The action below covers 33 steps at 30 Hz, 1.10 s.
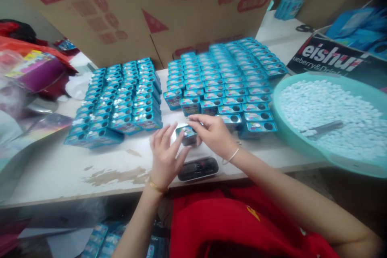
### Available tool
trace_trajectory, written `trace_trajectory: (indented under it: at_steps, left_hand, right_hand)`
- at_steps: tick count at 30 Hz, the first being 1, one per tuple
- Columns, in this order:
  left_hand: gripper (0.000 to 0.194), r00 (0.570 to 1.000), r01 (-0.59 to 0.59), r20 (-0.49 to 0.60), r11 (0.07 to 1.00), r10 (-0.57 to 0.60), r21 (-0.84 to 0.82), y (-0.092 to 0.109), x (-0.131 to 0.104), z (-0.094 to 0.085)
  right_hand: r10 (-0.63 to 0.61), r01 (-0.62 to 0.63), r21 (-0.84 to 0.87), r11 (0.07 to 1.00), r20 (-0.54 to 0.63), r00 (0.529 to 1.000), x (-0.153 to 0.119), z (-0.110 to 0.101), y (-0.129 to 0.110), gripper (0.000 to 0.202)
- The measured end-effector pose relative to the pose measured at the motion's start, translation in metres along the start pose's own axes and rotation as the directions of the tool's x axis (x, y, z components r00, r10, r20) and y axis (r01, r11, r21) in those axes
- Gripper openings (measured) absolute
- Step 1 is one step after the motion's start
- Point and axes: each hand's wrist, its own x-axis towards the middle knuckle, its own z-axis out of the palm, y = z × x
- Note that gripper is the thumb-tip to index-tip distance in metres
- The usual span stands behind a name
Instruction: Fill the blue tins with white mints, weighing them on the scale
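Note:
A small blue tin (189, 140) with a dark hole in its top stands in front of me at the scale (198, 169), whose black display faces me. White pieces lie on the tin's top. My right hand (217, 135) grips the tin from the right, fingers curled at its edge. On the other side, my left hand (165, 154) has its fingers spread, with the fingertips close to the tin; whether they touch it I cannot tell. Rows of similar tins (231, 109) stand behind my right hand. To the left is another block of tins (121, 100), many topped with white pieces.
A turquoise basin (326, 156) of small white tablets (332, 109) stands at the right, with a scoop (325, 128) lying in it. Behind it is a printed black box (329, 56) of blue items. A large cardboard box (127, 4) walls off the back. Bags and packaging (36, 72) crowd the left.

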Motion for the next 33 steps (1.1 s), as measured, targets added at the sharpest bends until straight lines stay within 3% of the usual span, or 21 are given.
trace_trajectory:
  at_steps: [6,9,12,15,18,19,21,24,26,28,31,33]
  left_hand:
    - [0.025,1.0,0.0,-0.013,0.998,-0.001,-0.062,0.01,0.022,0.014]
    - [0.022,1.0,-0.005,-0.019,0.998,0.004,-0.067,0.013,0.03,0.019]
    - [0.024,0.999,-0.017,-0.049,0.996,0.013,-0.09,0.013,0.032,0.02]
    - [0.021,0.993,0.013,-0.117,0.993,-0.027,-0.119,0.011,0.027,0.017]
    - [0.018,0.991,0.021,-0.128,0.995,-0.034,-0.101,0.01,0.02,0.014]
    - [0.019,0.993,0.005,-0.115,0.996,-0.016,-0.094,0.011,0.019,0.013]
    - [0.022,0.995,-0.018,-0.096,0.997,0.01,-0.081,0.013,0.02,0.014]
    - [0.031,0.997,0.009,-0.074,0.999,-0.012,-0.042,0.016,0.03,0.017]
    - [0.035,0.999,-0.005,-0.031,1.0,0.005,-0.021,0.017,0.037,0.019]
    - [0.031,0.999,-0.048,0.005,0.999,0.048,-0.024,0.016,0.041,0.018]
    - [0.022,0.998,-0.048,-0.035,0.998,0.046,-0.046,0.013,0.036,0.012]
    - [0.023,0.996,-0.002,-0.094,0.999,-0.003,-0.054,0.009,0.026,0.005]
  right_hand:
    - [0.058,-0.059,0.075,0.995,0.017,0.998,0.003,-0.001,0.004,0.039]
    - [0.025,-0.02,0.079,0.997,-0.055,0.998,0.0,-0.013,-0.004,0.037]
    - [-0.037,0.029,-0.039,0.999,-0.207,0.978,-0.008,-0.043,-0.014,0.032]
    - [-0.088,-0.022,-0.259,0.966,-0.407,0.909,-0.019,-0.096,-0.016,0.029]
    - [-0.188,-0.169,-0.497,0.851,-0.589,0.786,-0.029,-0.167,0.0,0.029]
    - [-0.198,-0.237,-0.573,0.785,-0.594,0.78,-0.031,-0.191,0.009,0.029]
    - [-0.139,-0.417,-0.709,0.568,-0.583,0.801,-0.031,-0.236,0.03,0.03]
    - [0.136,-0.52,-0.813,0.262,-0.502,0.854,-0.026,-0.281,0.065,0.056]
    - [0.283,-0.508,-0.838,0.2,-0.447,0.849,-0.021,-0.293,0.085,0.076]
    - [0.37,-0.503,-0.834,0.226,-0.404,0.837,-0.016,-0.294,0.1,0.082]
    - [0.402,-0.521,-0.815,0.254,-0.401,0.823,-0.012,-0.288,0.107,0.068]
    - [0.381,-0.541,-0.814,0.21,-0.441,0.812,-0.013,-0.286,0.105,0.05]
